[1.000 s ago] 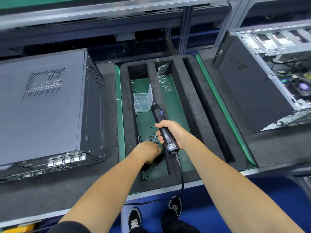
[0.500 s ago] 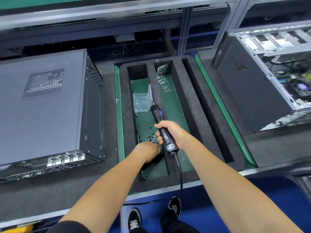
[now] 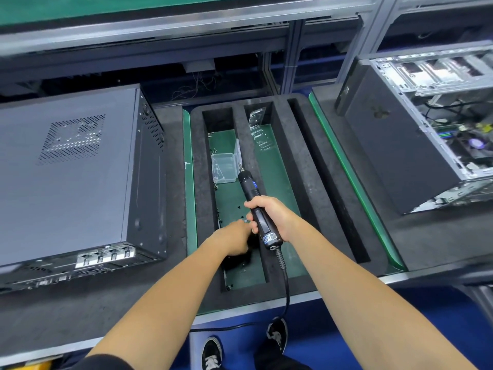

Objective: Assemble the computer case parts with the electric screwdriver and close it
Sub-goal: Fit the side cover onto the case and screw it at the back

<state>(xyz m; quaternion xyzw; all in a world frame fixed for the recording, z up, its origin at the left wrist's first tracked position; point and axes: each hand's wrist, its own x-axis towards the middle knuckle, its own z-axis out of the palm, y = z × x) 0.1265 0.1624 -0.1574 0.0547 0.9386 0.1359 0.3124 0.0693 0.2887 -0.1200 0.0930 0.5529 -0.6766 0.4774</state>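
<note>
A closed dark computer case lies on its side on the black foam mat at the left, its perforated vent panel facing up and its rear ports toward the person; a second, open computer case stands at the right, its metal drive bays and board exposed; between the two sits a black foam tray with long slots over a green base. The right hand is wrapped round the grip of the electric screwdriver, fingers curled tight about it, the tool angled over the divider between the two left slots with its bit pointing away from the person, just beside a clear plastic box; its black cable runs down off the bench edge. The left hand reaches into the left slot, knuckles up and fingers bent downward among small black screws scattered on the green floor; whether it pinches one cannot be told. A clear plastic bag lies at the far end of the next slot.
</note>
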